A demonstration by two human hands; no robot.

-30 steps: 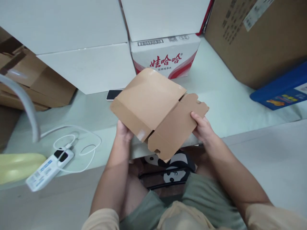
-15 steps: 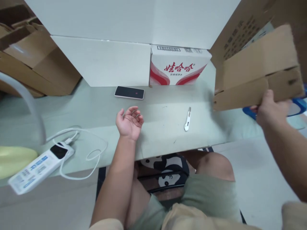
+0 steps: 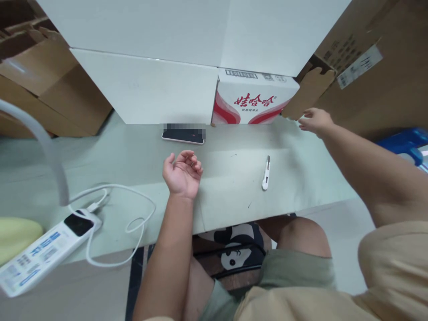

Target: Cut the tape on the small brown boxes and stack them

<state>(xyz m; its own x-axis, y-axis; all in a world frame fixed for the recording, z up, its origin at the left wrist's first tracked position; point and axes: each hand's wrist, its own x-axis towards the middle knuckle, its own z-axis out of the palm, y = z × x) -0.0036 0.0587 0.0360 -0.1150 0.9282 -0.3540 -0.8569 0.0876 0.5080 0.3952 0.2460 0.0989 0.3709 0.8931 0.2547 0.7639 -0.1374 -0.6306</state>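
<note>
My left hand (image 3: 183, 174) rests palm up over the table, its fingers loosely curled and nothing in it. Just beyond it lies a phone (image 3: 183, 134), partly blurred out. Over at the right, my right hand (image 3: 316, 121) reaches to the back of the table with its fingers apart and holds nothing. Close to those fingers stands a brown cardboard box (image 3: 309, 91), partly hidden behind a white and red carton (image 3: 256, 100); whether they touch is hard to tell. A white utility knife (image 3: 266, 174) lies on the table between my hands.
White panels (image 3: 143, 87) rise along the back. Brown cartons (image 3: 72, 89) stand at the left, and a large carton (image 3: 388, 80) at the right. A power bank (image 3: 50, 249) with a white cable (image 3: 147, 200) lies at front left. Something blue (image 3: 404, 142) sits far right.
My right hand has moved inward and away from me, and has let go of the brown cardboard box, which now stands behind the red and white carton. My left hand is almost still.
</note>
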